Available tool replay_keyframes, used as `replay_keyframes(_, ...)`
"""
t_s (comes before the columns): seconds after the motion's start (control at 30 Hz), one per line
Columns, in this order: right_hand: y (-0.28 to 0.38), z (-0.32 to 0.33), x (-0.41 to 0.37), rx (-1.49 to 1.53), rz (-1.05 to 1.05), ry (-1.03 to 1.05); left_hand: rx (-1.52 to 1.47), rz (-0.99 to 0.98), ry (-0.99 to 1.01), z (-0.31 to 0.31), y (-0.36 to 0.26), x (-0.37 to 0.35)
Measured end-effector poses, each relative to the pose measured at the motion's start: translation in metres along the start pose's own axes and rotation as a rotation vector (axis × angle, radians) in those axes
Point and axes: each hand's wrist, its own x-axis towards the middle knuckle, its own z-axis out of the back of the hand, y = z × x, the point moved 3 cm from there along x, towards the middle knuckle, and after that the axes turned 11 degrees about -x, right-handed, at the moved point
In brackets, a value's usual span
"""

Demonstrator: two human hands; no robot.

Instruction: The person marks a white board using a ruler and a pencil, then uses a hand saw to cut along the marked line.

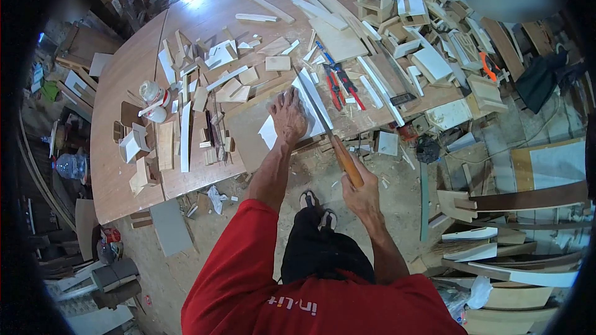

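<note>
My left hand (288,115) lies flat with its fingers spread, pressing on a white board (311,91) near the table's front edge. Under that board is a larger brown board (248,141). My right hand (362,191) is closed around the long wooden handle (345,160) of a saw, just off the table edge. The saw's narrow dark blade (315,104) slants away from me across the right part of the white board, to the right of my left hand. Whether its teeth are inside a cut is too small to tell.
Red-handled pliers (335,90) and a blue tool (324,53) lie right of the blade. Wood offcuts (226,56) cover much of the wooden table (124,149). A glass jar (151,91) stands at left. Wooden pieces (434,62) are heaped at right, with an orange-handled tool (487,66).
</note>
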Motion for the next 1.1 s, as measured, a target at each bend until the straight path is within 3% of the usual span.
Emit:
replay_keyframes(0.07, -0.003, -0.002, 0.0, 0.026, 0.086, -0.087, 0.009, -0.001, -0.011, 0.0, 0.0, -0.001)
replay_keyframes(0.3, -0.008, -0.001, -0.016, 0.028, 0.086, -0.064, -0.016, -0.048, -0.062, 0.001, 0.001, -0.002)
replay_keyframes(0.37, -0.01, -0.01, 0.006, -0.093, 0.292, -0.203, -0.008, -0.035, -0.056, 0.0, 0.002, -0.003)
replay_keyframes(0.47, 0.001, 0.0, -0.003, -0.049, 0.169, -0.1, -0.016, -0.018, -0.032, -0.002, 0.003, -0.003)
replay_keyframes(0.6, -0.01, 0.003, -0.024, -0.045, 0.163, -0.084, -0.016, -0.006, -0.033, 0.001, 0.001, -0.002)
replay_keyframes(0.7, -0.001, 0.001, -0.008, -0.092, 0.251, -0.186, -0.033, -0.021, -0.045, 0.003, -0.001, -0.001)
replay_keyframes(0.77, 0.005, -0.001, 0.003, -0.05, 0.133, -0.105, -0.045, -0.034, -0.06, 0.001, 0.001, -0.001)
replay_keyframes(0.87, 0.005, 0.007, -0.018, -0.05, 0.255, -0.163, -0.038, -0.034, -0.088, -0.003, 0.002, 0.0)
replay_keyframes(0.97, 0.003, 0.007, -0.021, -0.079, 0.155, -0.112, -0.031, -0.029, -0.036, 0.002, 0.002, -0.005)
replay_keyframes(1.1, -0.001, -0.007, 0.004, -0.055, 0.241, -0.17, -0.02, -0.057, -0.066, -0.002, 0.002, -0.002)
